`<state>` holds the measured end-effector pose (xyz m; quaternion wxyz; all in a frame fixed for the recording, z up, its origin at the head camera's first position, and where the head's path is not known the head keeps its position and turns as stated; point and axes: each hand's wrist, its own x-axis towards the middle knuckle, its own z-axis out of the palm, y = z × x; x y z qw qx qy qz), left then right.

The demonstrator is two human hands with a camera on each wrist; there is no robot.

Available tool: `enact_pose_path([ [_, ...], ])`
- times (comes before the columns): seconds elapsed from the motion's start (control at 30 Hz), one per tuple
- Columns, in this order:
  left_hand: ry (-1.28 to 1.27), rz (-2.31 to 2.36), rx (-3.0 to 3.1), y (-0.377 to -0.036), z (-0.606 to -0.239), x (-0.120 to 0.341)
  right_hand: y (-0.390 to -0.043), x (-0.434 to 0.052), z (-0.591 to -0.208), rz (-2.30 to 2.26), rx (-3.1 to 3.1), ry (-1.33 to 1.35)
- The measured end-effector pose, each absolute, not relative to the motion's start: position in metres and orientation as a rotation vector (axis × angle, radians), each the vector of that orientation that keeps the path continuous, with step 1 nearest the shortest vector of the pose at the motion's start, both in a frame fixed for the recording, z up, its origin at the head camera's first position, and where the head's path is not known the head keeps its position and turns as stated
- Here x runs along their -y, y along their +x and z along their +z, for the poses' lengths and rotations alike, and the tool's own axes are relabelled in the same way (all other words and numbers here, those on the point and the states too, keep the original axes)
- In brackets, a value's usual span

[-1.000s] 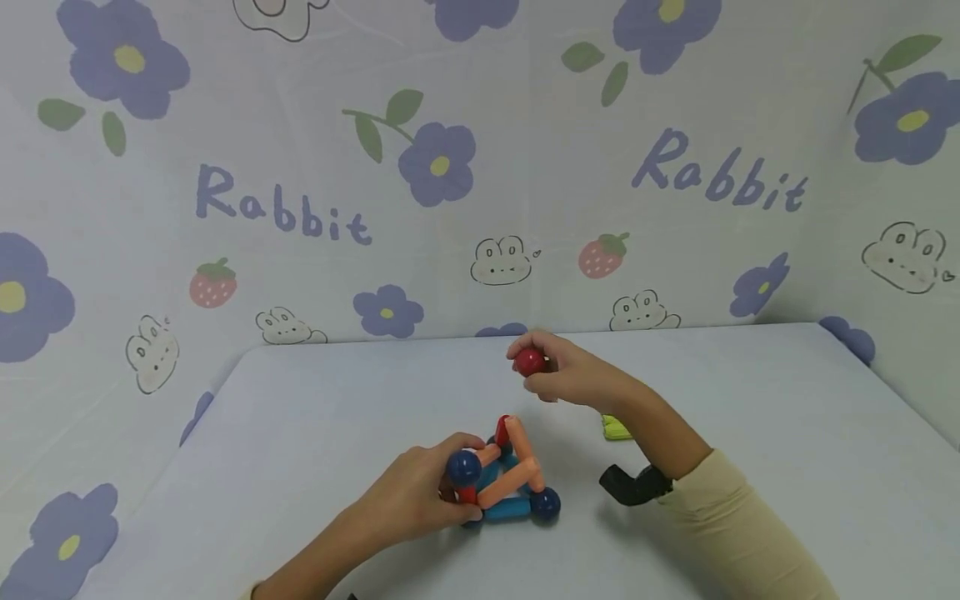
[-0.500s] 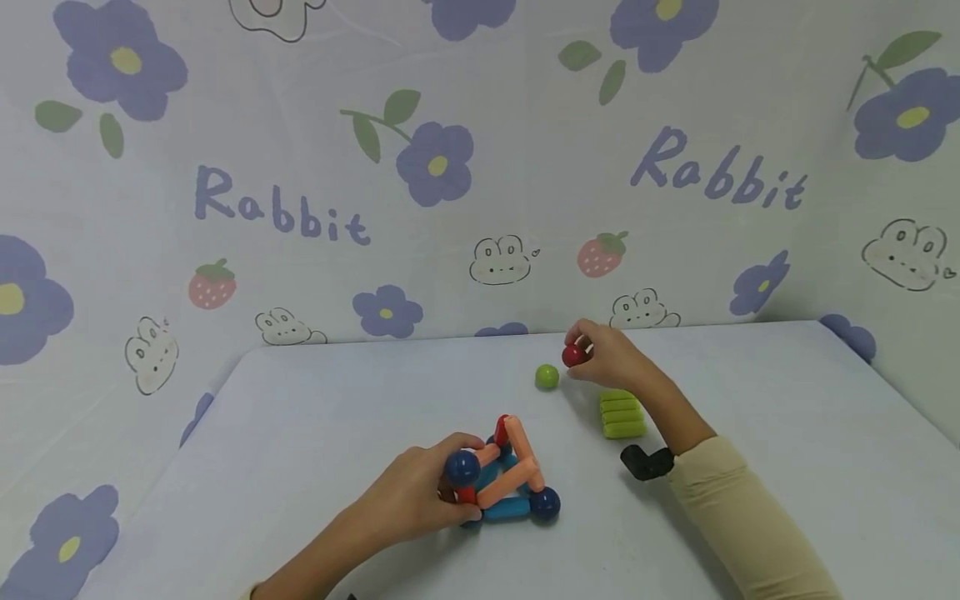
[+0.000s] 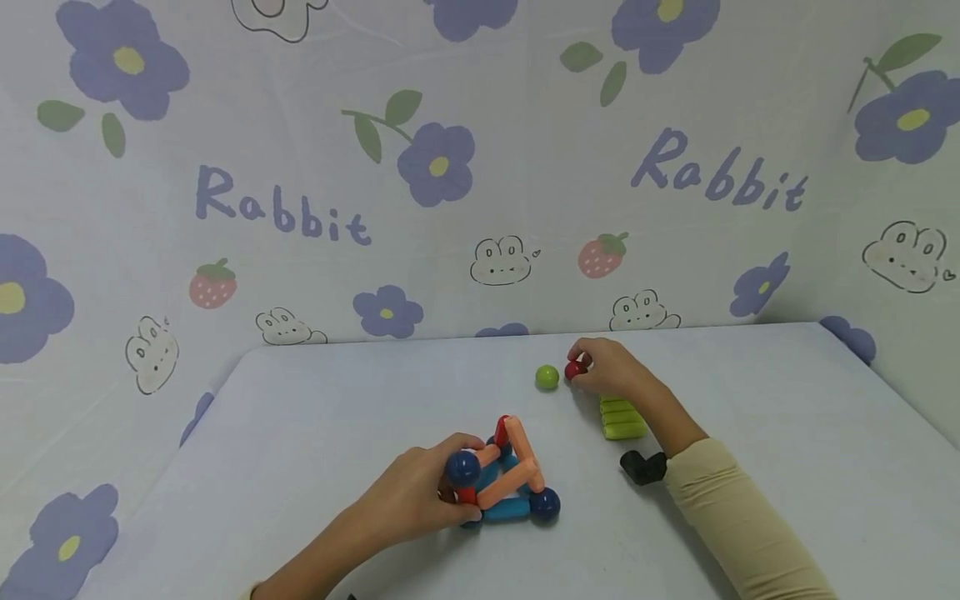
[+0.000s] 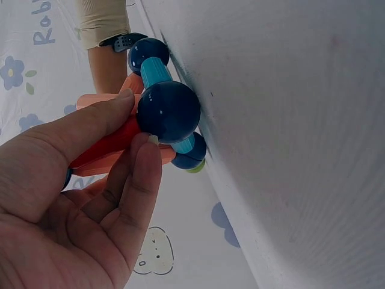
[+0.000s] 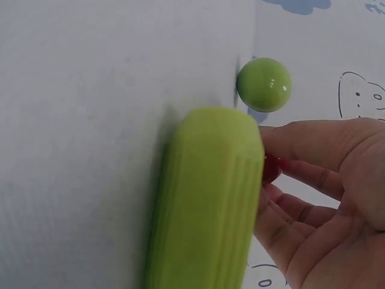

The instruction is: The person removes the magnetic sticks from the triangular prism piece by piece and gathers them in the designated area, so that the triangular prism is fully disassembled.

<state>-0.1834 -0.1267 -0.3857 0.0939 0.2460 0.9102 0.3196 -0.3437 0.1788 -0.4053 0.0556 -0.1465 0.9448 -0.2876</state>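
My left hand [image 3: 420,500] grips the stick-and-ball frame [image 3: 504,479] on the bench [image 3: 300,433], fingers pinching its near blue ball [image 4: 168,112]. Further right sits a loose green ball [image 3: 547,377]; just beside it my right hand [image 3: 611,367] pinches a red ball [image 3: 573,370] low over the bench, green sticks [image 3: 621,417] still unused, so the build looks unfinished

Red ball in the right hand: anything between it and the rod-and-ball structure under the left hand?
Nothing visible. The small red ball sits in the right hand; bare table lies between it and the orange-and-blue rod structure. The green ball sits just beside it.
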Motion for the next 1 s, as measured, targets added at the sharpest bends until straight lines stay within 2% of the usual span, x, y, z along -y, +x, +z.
enact_pose_path([
  [0.27,0.727,0.952,-2.698,-0.183,-0.385,0.126,-0.336,-0.178,-0.388,-0.824,-2.916,-0.393],
  [0.4,0.725,0.955,-2.695,-0.184,-0.385,0.126,-0.325,-0.176,-0.37,-0.836,-2.959,-0.467],
  [0.53,0.72,0.955,-2.688,-0.184,-0.386,0.126,-0.304,-0.163,-0.348,-0.914,-2.95,-0.69],
  [0.77,0.79,0.993,-2.675,-0.184,-0.387,0.129,-0.24,-0.115,-0.322,-0.911,-2.636,-1.361],
  [1.0,0.883,1.044,-2.667,-0.183,-0.389,0.133,-0.2,-0.081,-0.331,-0.711,-2.61,-1.555],
])
